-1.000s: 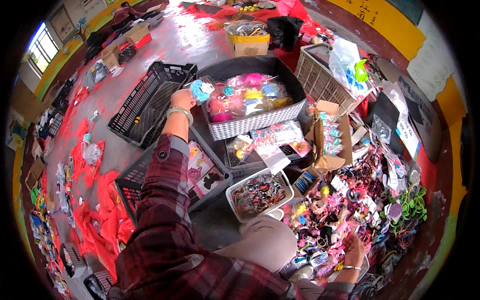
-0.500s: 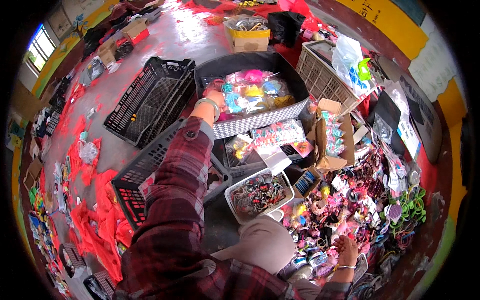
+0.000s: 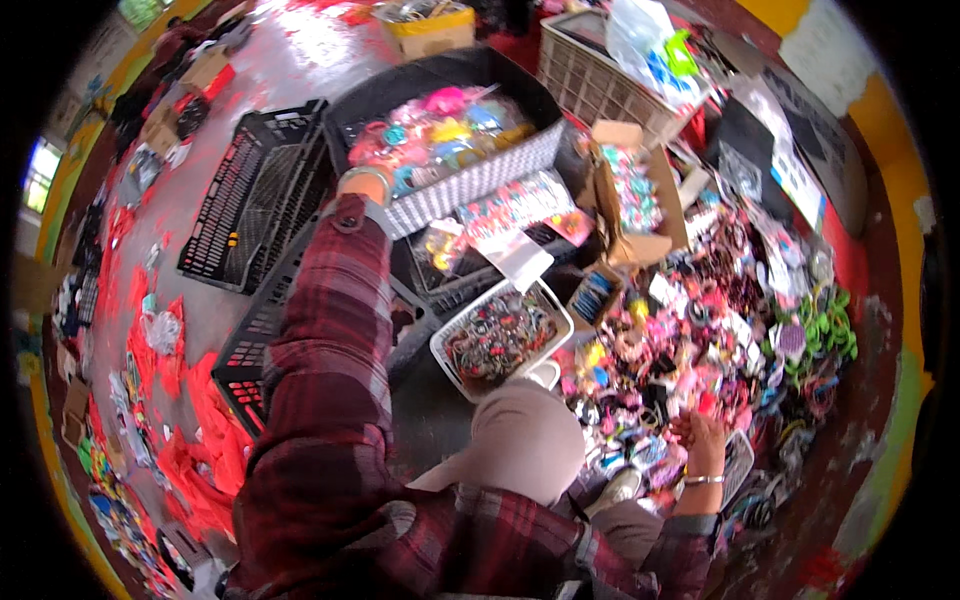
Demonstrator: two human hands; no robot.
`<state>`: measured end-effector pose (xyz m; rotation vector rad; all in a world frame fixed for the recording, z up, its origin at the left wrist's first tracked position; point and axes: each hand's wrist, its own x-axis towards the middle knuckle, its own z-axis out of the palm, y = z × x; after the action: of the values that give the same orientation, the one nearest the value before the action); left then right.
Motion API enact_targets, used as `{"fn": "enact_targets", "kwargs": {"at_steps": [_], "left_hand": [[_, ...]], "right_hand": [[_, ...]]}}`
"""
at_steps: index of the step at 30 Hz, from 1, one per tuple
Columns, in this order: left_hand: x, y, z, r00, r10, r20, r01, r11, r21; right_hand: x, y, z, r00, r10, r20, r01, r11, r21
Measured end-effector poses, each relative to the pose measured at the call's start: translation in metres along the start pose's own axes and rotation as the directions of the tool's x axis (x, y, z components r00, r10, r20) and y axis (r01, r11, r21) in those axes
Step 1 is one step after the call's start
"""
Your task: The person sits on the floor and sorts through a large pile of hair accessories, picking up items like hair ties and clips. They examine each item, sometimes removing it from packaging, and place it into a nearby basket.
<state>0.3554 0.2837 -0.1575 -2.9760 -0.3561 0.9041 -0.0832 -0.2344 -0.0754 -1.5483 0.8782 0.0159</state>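
My left arm stretches forward, and my left hand (image 3: 371,160) is at the near left corner of a black bin with a checked front (image 3: 475,178). Its fingers are blurred among colourful bagged trinkets (image 3: 455,130) in the bin, so their grip does not show. At the lower right, my right hand (image 3: 702,440) hovers low over a large loose pile of hair ties and small accessories (image 3: 650,375). Its fingers are slightly bent and apart, with nothing clearly held. A small red piece (image 3: 708,403) lies just past the fingertips. Both wrists wear bangles.
A white basket of small hair ties (image 3: 505,335) stands before my knee. Black crates (image 3: 245,200) lie to the left. An opened carton of packets (image 3: 640,200) and a beige crate (image 3: 600,75) stand at the right. Red sheeting (image 3: 200,450) covers floor at the left.
The view has shifted, so the bin and baskets sit further left and higher. My left hand has stayed at the bin's left side. My right hand remains over the pile, its fingers slightly more bent.
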Motion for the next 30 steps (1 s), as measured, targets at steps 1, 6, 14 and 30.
{"fn": "enact_targets", "kwargs": {"at_steps": [1, 6, 14, 30], "left_hand": [[-0.034, -0.003, -0.019, 0.995, 0.003, -0.096, -0.002, 1.0, 0.002], [-0.028, -0.06, -0.013, 0.898, 0.026, -0.44, 0.021, 0.995, 0.101], [-0.167, 0.036, -0.038, 0.78, 0.134, -0.611, -0.208, 0.977, -0.052], [-0.177, 0.145, 0.23, 0.914, 0.205, 0.351, 0.406, -0.412, -0.816]], "right_hand": [[0.0, 0.003, 0.0, 0.999, -0.017, 0.035, 0.016, 0.999, 0.028], [-0.003, -0.014, -0.002, 0.994, -0.064, 0.088, 0.064, 0.998, 0.003], [-0.092, -0.048, -0.015, 0.978, -0.21, 0.01, 0.209, 0.965, -0.161], [-0.101, 0.004, -0.028, 0.962, -0.07, 0.263, 0.074, 0.997, -0.005]]}}
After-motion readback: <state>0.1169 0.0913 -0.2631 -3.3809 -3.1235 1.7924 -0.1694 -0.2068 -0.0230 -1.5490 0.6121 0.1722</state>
